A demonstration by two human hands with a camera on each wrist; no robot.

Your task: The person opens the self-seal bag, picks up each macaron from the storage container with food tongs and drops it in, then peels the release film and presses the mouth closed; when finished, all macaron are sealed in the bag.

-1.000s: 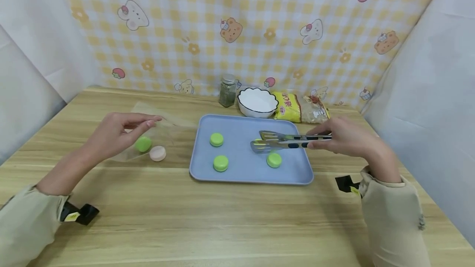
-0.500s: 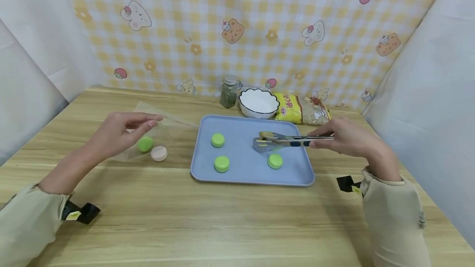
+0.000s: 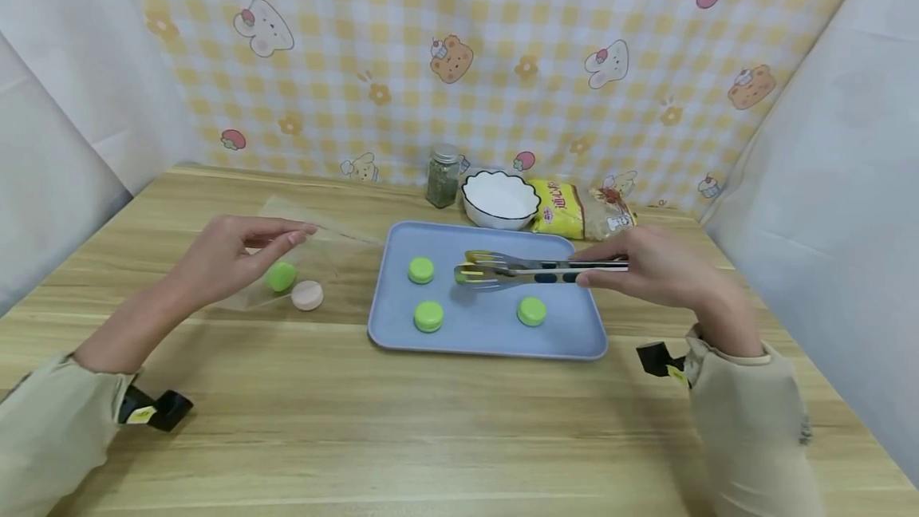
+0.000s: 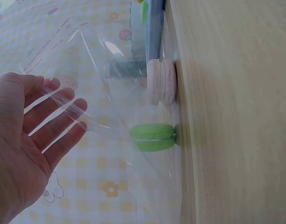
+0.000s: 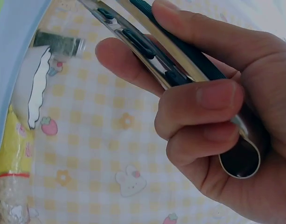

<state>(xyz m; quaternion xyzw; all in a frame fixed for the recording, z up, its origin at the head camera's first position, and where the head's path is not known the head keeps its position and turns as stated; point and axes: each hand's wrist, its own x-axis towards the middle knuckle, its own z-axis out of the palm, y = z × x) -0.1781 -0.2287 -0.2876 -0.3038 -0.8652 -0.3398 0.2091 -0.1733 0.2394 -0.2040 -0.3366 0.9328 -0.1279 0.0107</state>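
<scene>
My right hand (image 3: 656, 274) grips metal tongs (image 3: 546, 272) by their dark-trimmed handles, above the right side of the blue tray (image 3: 481, 337). Between the slotted tong heads a green macaron (image 3: 460, 274) shows, mostly hidden. Two green macarons, one front (image 3: 428, 316) and one behind (image 3: 420, 270), lie at the tray's left; another green macaron (image 3: 531, 311) lies at its right. My left hand (image 3: 240, 258) pinches the edge of a clear plastic bag (image 4: 105, 88), lifting it. A green macaron (image 4: 153, 137) lies inside the bag. Whether the pink macaron (image 4: 161, 81) is inside or beside it, I cannot tell.
Behind the tray stand a jar of dried herbs (image 3: 442, 178), a white scalloped bowl (image 3: 499, 199) and a yellow pasta packet (image 3: 560, 208). A checked cloth (image 3: 402, 38) hangs at the back of the wooden table (image 3: 402, 429).
The tongs and my right hand have moved left over the tray, and the green macaron between the tong heads has moved with them. My left hand stays still on the bag.
</scene>
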